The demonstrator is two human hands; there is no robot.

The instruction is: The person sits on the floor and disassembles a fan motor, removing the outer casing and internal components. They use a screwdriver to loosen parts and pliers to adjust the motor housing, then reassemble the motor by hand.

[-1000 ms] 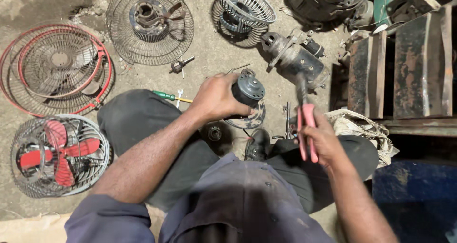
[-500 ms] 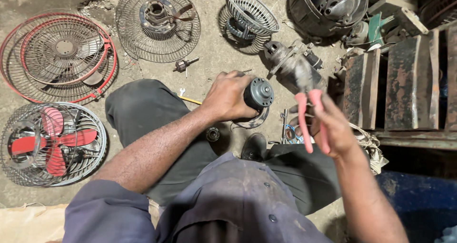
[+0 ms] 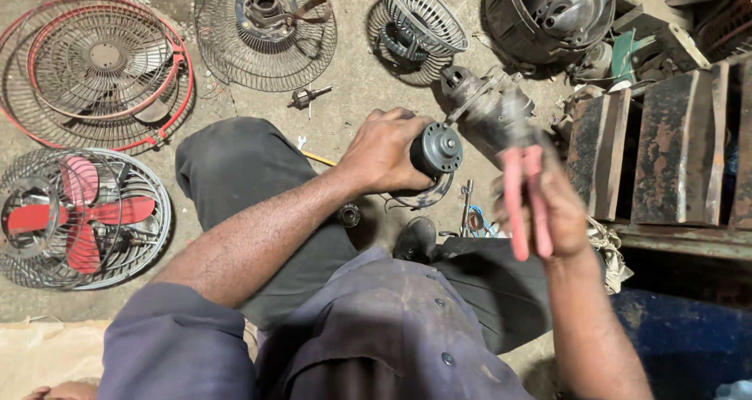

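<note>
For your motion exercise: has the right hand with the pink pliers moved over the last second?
Yes. The right hand has lifted the pliers up toward the grey motor housing on the floor, which they now overlap in the view.

The left hand point(image 3: 384, 153) grips a small fan motor point(image 3: 435, 151) above the knees, and the right hand point(image 3: 552, 208) holds pliers point(image 3: 523, 200) just to its right. A larger motor point(image 3: 489, 110) lies behind them on the floor point(image 3: 352, 94). Far left sit two stacked guards point(image 3: 94, 67), with a caged fan point(image 3: 74, 216) nearer. A rear guard point(image 3: 265, 28) and a tilted grille point(image 3: 419, 20) lie farther back.
</note>
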